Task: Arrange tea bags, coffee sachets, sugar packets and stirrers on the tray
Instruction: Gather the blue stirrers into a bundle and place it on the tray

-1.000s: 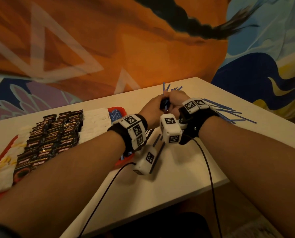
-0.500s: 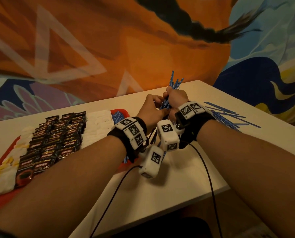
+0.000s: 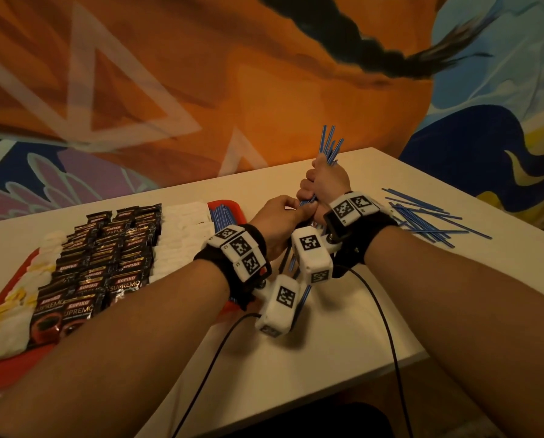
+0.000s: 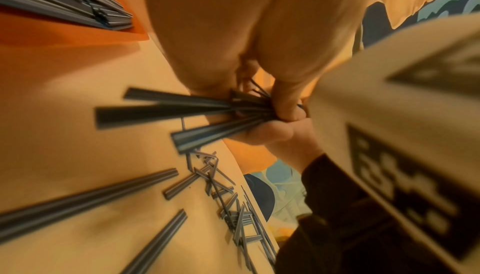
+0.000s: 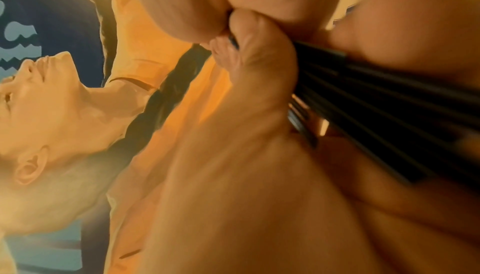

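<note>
Both hands hold one bundle of blue stirrers [image 3: 328,145] above the table, tilted nearly upright. My right hand [image 3: 325,181] grips its upper part in a fist. Just below and to the left, my left hand [image 3: 280,214] pinches the bundle, whose lower ends [image 4: 197,106] fan out under the hands. From the right wrist the bundle [image 5: 376,104] runs dark between curled fingers. The red tray [image 3: 231,206] on the left holds tea bags [image 3: 17,301], dark coffee sachets [image 3: 106,263], white sugar packets [image 3: 182,235] and a row of stirrers [image 3: 223,215].
A loose heap of blue stirrers [image 3: 428,220] lies on the white table [image 3: 343,327] to the right of my hands, and a few more [image 4: 78,202] lie singly near the front. Two black cables hang over the table's near edge. A painted wall stands behind.
Both hands have lifted the stirrer bundle off the table and tipped it more upright. The right hand now sits higher than the left.
</note>
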The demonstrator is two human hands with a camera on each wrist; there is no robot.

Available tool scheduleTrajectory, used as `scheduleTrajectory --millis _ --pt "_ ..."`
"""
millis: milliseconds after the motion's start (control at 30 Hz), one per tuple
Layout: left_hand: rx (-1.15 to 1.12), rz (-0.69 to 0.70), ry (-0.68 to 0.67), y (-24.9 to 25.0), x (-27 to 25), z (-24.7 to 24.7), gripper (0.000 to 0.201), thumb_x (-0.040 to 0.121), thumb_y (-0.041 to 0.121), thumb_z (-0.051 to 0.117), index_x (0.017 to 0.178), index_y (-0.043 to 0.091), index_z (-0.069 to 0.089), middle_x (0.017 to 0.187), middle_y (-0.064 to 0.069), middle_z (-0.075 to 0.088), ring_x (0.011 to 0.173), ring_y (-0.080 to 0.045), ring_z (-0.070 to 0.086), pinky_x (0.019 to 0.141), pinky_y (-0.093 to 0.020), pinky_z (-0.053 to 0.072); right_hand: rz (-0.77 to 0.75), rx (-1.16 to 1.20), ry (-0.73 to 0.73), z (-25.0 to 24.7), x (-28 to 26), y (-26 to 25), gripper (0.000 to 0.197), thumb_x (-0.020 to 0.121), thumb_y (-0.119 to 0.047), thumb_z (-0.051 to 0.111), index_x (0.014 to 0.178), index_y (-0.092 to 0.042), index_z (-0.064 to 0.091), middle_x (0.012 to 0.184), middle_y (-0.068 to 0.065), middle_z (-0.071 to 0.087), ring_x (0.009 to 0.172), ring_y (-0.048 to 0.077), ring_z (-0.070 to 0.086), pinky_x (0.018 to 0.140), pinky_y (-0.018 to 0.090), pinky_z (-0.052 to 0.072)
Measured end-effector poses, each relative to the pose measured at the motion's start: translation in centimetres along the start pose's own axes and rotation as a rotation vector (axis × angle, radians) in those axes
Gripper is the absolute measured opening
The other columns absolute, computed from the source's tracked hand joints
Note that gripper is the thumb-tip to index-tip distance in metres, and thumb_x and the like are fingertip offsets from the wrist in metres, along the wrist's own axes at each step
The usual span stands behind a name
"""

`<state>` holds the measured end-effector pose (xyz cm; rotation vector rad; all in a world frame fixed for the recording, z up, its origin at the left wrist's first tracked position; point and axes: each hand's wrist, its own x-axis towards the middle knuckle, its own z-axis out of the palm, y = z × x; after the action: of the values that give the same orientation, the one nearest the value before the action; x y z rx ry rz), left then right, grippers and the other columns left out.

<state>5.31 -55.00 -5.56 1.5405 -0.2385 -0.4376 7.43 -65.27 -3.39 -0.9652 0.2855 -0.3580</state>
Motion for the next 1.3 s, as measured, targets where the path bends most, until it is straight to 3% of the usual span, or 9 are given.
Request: scheduleTrajectory --millis 167,300,400,467,633,767,933,1100,1300 --pt "0.130 -0.115 -0.123 0.1 -0.4 -0.2 0.028 0.102 0.037 0.052 0.108 0.010 0.050 0.077 -0.010 0.053 0.062 -0.021 0.048 0.053 -0.029 0.039 -0.015 0.038 -0.007 -0.2 0.4 -0.7 0.027 0.107 -0.032 0.035 0.096 -0.009 0.043 0.058 -0.003 0.027 0.035 0.009 0.022 0.039 0.021 0.021" --pt "0.168 -0.096 -0.126 0.6 -0.7 -0.3 0.025 0.105 0.034 0.047 0.093 0.012 0.050 0.059 -0.001 0.038 0.045 -0.011 0.029 0.041 -0.021 0.022 -0.051 0.125 0.027 -0.8 1.3 -1.7 0.032 0.106 -0.038 0.036 0.095 -0.009 0.044 0.059 -0.002 0.027 0.039 0.011 0.022 0.040 0.023 0.022" --pt "0.215 -0.116 -0.185 0.6 -0.8 -0.7 0.013 0.105 0.023 0.043 0.102 0.011 0.049 0.062 0.000 0.032 0.048 -0.011 0.024 0.043 -0.021 0.020 -0.078 0.204 0.083 -1.7 2.2 -2.9 0.035 0.105 -0.042 0.038 0.092 -0.011 0.047 0.059 -0.003 0.027 0.042 0.011 0.022 0.042 0.024 0.023" --pt "0.218 -0.152 -0.202 0.6 -0.9 -1.0 0.022 0.106 0.024 0.042 0.090 0.010 0.049 0.061 0.002 0.028 0.050 -0.011 0.020 0.045 -0.023 0.018 -0.101 0.226 0.139 -2.5 2.7 -3.8 0.035 0.104 -0.044 0.039 0.093 -0.012 0.047 0.061 -0.003 0.027 0.043 0.011 0.024 0.041 0.023 0.023" --pt "0.142 -0.175 -0.063 0.7 -0.5 -1.5 0.029 0.103 0.022 0.045 0.074 0.017 0.042 0.058 0.004 0.026 0.048 -0.011 0.019 0.043 -0.023 0.018 -0.127 0.187 0.199 -4.1 2.9 -5.3 0.035 0.104 -0.045 0.041 0.091 -0.013 0.046 0.059 -0.003 0.028 0.042 0.010 0.024 0.040 0.022 0.022" --pt "0.005 -0.042 0.141 1.7 0.1 -1.2 0.024 0.102 0.032 0.047 0.088 0.013 0.049 0.061 0.004 0.025 0.048 -0.011 0.023 0.047 -0.026 0.022 -0.092 -0.012 0.002 -3.4 1.1 -4.3 0.040 0.104 -0.048 0.036 0.087 -0.013 0.045 0.057 -0.004 0.026 0.040 0.009 0.020 0.041 0.022 0.018" --pt "0.035 0.116 0.167 2.6 0.8 -0.4 0.046 0.092 0.059 0.059 0.097 0.013 0.052 0.066 0.003 0.040 0.051 -0.011 0.033 0.049 -0.027 0.029 0.042 -0.311 -0.266 -0.6 -2.4 -2.3 0.066 0.095 -0.071 0.023 0.096 -0.013 0.056 0.056 -0.001 0.032 0.041 0.012 0.024 0.040 0.021 0.022" --pt "0.055 0.234 0.182 2.2 0.3 -1.3 0.031 0.089 0.045 0.070 0.105 0.025 0.052 0.084 0.002 0.058 0.049 -0.005 0.050 0.048 -0.022 0.037 0.132 -0.369 -0.448 0.5 -3.7 -1.8 0.082 0.088 -0.081 0.017 0.102 -0.015 0.064 0.062 0.004 0.033 0.041 0.013 0.021 0.040 0.019 0.021" --pt "0.054 0.232 0.151 2.3 0.0 -1.9 0.021 0.090 0.042 0.069 0.096 0.022 0.067 0.071 0.006 0.056 0.053 -0.008 0.043 0.052 -0.026 0.029 0.187 -0.374 -0.548 0.4 -4.1 -2.0 0.080 0.085 -0.083 0.017 0.091 -0.012 0.054 0.056 -0.001 0.027 0.040 0.010 0.022 0.036 0.017 0.021"
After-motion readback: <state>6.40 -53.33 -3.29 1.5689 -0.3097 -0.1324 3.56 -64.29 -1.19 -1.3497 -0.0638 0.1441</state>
